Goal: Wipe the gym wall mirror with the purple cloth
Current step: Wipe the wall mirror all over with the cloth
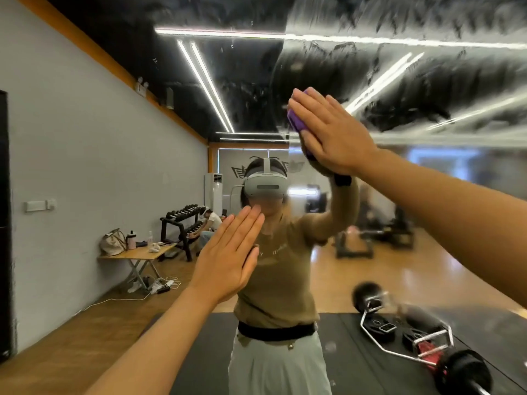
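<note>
The wall mirror (399, 81) fills almost the whole view, with wet streaks and smears across its upper right part. My right hand (332, 132) is raised high and presses the purple cloth (296, 121) flat against the glass with straight fingers; only a strip of cloth shows at the fingertips and palm edge. Lower and to the left, my left hand (228, 258) rests flat on the mirror, fingers straight and together, holding nothing. My own reflection stands behind both hands.
The reflection shows a grey wall at left, a folding table (137, 253) with bags and bottles, a dumbbell rack (182, 223), a seated person beside it, and a hex bar with plates (410, 334) on a black mat at lower right.
</note>
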Demonstrator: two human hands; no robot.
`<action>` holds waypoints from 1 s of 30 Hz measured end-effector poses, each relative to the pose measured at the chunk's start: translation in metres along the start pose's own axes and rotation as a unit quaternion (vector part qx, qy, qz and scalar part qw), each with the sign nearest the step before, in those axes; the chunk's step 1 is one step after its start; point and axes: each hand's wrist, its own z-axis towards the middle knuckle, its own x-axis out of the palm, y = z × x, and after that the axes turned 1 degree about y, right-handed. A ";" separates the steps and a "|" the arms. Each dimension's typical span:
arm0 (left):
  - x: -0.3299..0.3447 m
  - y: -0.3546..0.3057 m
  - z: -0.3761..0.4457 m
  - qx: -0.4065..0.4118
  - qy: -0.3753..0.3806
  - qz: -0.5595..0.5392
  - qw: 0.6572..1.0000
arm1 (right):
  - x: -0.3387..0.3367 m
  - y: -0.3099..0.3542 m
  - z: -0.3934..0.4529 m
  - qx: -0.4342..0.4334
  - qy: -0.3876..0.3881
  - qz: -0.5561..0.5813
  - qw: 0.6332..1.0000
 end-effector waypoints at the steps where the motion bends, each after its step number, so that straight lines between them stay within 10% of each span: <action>1: -0.001 0.000 0.000 0.001 0.000 -0.003 1.000 | 0.002 0.006 -0.002 0.017 -0.013 0.009 1.000; 16: -0.002 -0.008 -0.028 -0.025 0.025 -0.024 0.999 | 0.064 0.108 -0.202 -0.296 0.154 0.012 0.943; 30: -0.004 -0.009 -0.038 -0.030 0.052 -0.003 0.998 | 0.019 0.056 -0.018 0.044 -0.022 0.041 0.998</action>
